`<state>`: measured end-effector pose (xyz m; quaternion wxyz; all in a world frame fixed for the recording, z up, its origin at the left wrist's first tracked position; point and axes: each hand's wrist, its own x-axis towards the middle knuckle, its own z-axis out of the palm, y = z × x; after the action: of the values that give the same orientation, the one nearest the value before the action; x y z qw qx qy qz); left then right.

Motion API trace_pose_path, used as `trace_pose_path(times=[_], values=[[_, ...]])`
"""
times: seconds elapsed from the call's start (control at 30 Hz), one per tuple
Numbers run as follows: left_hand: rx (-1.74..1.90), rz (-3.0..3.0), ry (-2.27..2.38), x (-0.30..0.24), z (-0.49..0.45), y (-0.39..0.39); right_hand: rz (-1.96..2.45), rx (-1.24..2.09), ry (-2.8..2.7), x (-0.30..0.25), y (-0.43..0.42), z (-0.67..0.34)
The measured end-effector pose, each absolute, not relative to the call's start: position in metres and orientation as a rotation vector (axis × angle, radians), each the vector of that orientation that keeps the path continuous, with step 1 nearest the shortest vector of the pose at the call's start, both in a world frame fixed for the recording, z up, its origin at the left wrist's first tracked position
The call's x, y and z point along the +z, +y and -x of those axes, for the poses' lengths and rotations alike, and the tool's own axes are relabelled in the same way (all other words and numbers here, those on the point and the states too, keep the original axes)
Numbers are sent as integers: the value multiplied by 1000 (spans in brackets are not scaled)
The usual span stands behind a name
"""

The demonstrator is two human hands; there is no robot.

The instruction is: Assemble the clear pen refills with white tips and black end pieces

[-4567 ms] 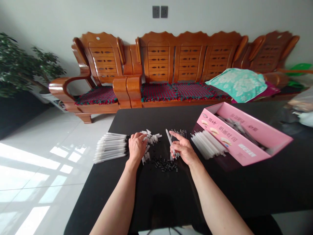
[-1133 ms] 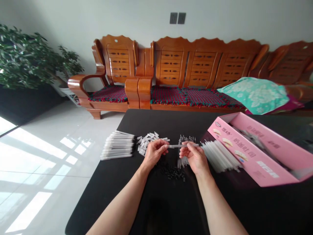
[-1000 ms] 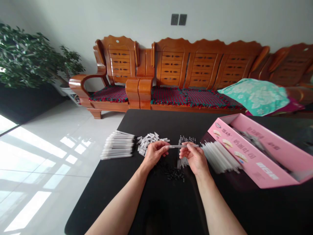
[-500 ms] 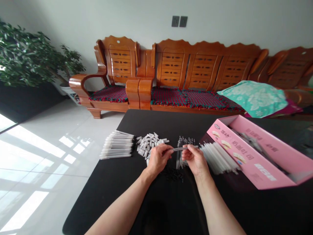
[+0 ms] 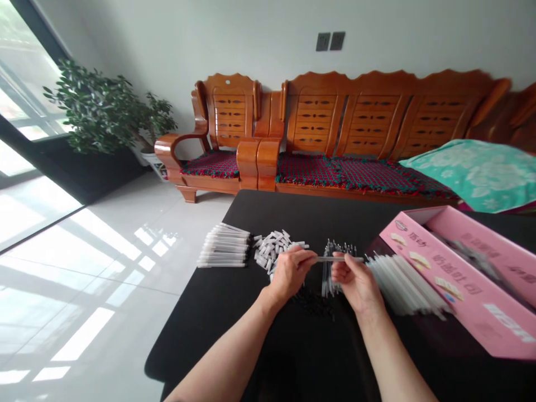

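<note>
A thin translucent pen barrel lies level between my two hands, above the black table. My left hand pinches its left end. Near the right end, the thumb and fingers of my right hand are closed on it. Whether a refill sits inside the barrel I cannot tell. Behind my left hand is a heap of white pen caps. Pen refills lie in a bunch between and beyond the hands. Small black plugs are scattered below. Right of my right hand, empty-looking barrels are stacked.
Capped white pens lie in a row at the table's left. A pink carton with grey contents stands at the right on the black table. Beyond are a wooden bench, a turquoise cloth and a potted plant.
The view has turned left, so everything sits further right in the picture. Both hands keep hold of the pen barrel in nearly the same pose.
</note>
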<state>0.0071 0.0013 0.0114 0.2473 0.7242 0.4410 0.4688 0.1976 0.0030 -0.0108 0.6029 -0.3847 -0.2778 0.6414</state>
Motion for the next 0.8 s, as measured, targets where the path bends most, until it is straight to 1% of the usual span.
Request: trace_pose_path(times=[0.07, 0.23, 0.33, 0.5, 0.63, 0.7, 0.8], values=[[1359, -1869, 1238, 18, 15, 12, 860, 1480, -710, -7, 1, -196], [1732, -1463, 1341, 22, 107, 35, 834, 1387, -713, -6, 3, -202], [1870, -1356, 1548, 16, 157, 37, 848, 1372, -717, -6, 4, -204], [1755, -1299, 2040, 3, 188, 30, 862, 1381, -730, -7, 4, -203], [1600, -1242, 2292, -4, 190, 29, 868, 1328, -724, -8, 3, -208], [1530, -1232, 2396, -7, 192, 30, 877, 1256, -729, -9, 4, -212], [1429, -1201, 2547, -12, 196, 33, 998, 1035, -716, -11, 6, -219]])
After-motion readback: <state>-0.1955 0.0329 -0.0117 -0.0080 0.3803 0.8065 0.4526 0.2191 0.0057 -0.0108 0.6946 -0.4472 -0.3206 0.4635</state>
